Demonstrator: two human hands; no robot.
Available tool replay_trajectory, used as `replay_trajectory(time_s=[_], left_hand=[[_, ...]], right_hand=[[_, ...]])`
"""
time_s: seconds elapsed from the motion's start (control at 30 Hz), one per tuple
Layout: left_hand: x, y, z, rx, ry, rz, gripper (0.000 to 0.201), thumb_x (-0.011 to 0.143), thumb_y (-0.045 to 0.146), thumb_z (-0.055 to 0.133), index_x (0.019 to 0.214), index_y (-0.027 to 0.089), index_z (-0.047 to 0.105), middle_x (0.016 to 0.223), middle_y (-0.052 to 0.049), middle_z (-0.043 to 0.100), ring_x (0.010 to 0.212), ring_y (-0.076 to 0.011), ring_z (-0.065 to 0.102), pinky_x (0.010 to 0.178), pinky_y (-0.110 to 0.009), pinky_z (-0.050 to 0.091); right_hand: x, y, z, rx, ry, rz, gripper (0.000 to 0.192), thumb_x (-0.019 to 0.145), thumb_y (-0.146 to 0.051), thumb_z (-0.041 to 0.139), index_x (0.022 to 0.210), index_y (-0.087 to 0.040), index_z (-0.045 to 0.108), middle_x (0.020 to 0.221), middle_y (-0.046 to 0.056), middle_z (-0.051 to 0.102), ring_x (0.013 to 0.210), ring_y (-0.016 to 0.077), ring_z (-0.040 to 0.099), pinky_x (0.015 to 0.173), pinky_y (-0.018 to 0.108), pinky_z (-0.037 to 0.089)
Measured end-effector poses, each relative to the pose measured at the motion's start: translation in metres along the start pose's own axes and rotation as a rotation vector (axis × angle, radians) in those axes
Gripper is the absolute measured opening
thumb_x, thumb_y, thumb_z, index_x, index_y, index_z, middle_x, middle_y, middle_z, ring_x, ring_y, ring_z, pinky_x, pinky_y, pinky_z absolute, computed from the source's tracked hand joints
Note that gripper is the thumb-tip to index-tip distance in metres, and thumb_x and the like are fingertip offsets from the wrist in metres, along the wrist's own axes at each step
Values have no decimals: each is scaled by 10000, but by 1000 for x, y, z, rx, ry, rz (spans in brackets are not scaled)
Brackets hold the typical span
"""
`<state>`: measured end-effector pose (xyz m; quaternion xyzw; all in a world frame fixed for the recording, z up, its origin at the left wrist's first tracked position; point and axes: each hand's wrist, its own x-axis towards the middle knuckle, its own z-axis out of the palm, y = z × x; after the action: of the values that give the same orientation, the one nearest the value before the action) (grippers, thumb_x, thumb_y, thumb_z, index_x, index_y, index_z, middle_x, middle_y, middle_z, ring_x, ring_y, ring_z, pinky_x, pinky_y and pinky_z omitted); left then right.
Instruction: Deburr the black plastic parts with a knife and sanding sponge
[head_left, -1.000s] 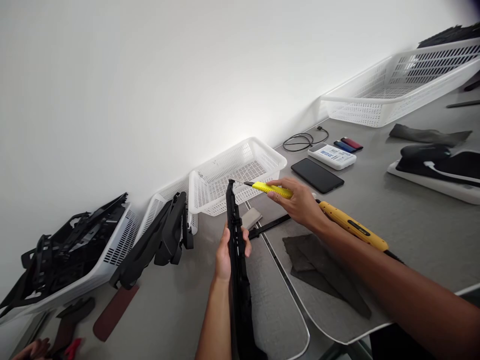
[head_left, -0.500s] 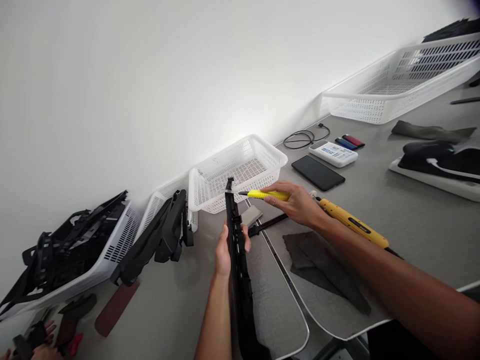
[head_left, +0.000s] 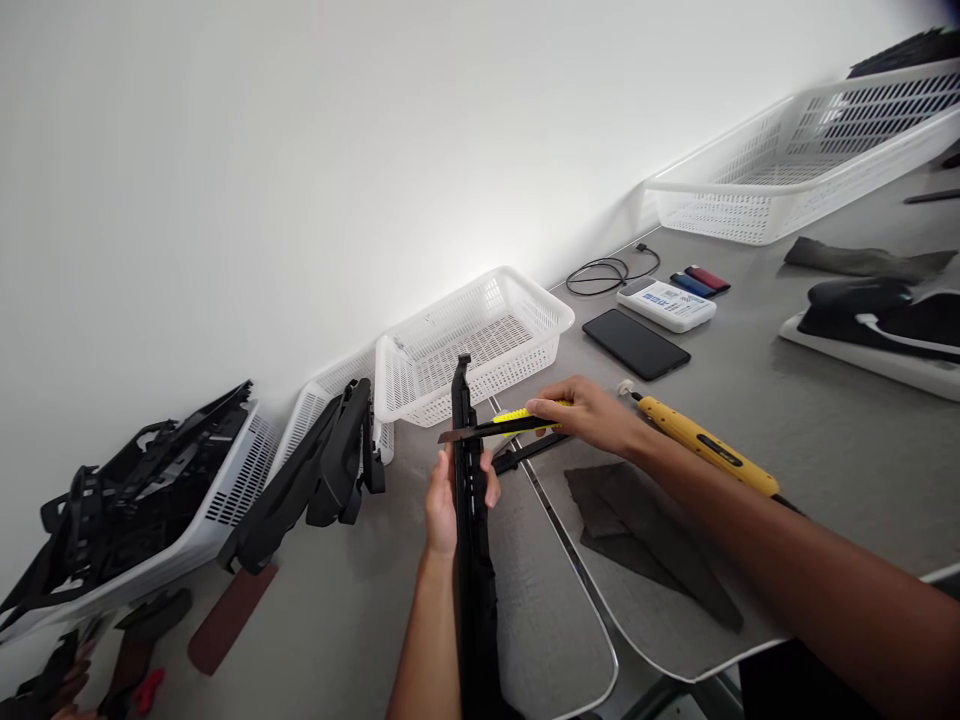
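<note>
My left hand is wrapped around a long black plastic trim part, held roughly upright over the table gap with its narrow end pointing away. My right hand grips a yellow utility knife. The blade lies across the upper stretch of the part, just above my left fingers; whether it is cutting in cannot be told. Behind the knife, another slim black strip rests on the table. A yellow pen-shaped power tool lies beyond my right forearm, and dark grey cloths lie below it.
A white basket stands ahead against the wall, another at the far right. Black parts fill a basket at left. A phone, white box and cable lie right. Another person's hand is at lower left.
The knife has moved down along the black trim part, from near its tip to just above my left fingers, and its blade now lies across the part. My left hand keeps its hold.
</note>
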<state>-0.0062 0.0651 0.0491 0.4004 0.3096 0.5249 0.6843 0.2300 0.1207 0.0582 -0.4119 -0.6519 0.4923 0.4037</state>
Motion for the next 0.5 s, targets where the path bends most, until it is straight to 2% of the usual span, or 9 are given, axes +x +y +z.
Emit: replay_trajectory(time_s=[0.1, 0.2, 0.33, 0.5], left_hand=[[0, 1, 0, -47, 4, -18, 410, 943, 609, 662, 1057, 216, 645, 809, -3, 597, 557, -123, 563, 545, -259, 419], [0, 1, -2, -83, 25, -30, 415, 938, 604, 669, 1082, 216, 651, 811, -19, 626, 618, -149, 599, 567, -262, 447], [1, -1, -6, -97, 32, 5, 445, 941, 572, 682, 1237, 244, 632, 927, -41, 686, 559, -134, 583, 498, -250, 414], [3, -4, -8, -65, 36, 39, 356, 967, 493, 672, 1236, 262, 640, 1017, -44, 711, 506, -112, 573, 453, -246, 392]], right_hand=[[1, 3, -2, 12, 5, 74, 506, 908, -599, 615, 649, -176, 717, 589, 1, 582, 545, 135, 443, 532, 285, 307], [1, 4, -2, -56, 96, 40, 497, 907, -586, 614, 648, -175, 720, 556, -16, 530, 539, 132, 412, 541, 293, 279], [2, 3, -1, -55, 235, -60, 434, 913, -564, 634, 780, -173, 768, 707, 12, 666, 686, 181, 546, 654, 308, 367], [3, 7, -1, -99, 360, -123, 401, 921, -563, 674, 963, -188, 808, 873, 55, 746, 793, 228, 621, 722, 329, 430]])
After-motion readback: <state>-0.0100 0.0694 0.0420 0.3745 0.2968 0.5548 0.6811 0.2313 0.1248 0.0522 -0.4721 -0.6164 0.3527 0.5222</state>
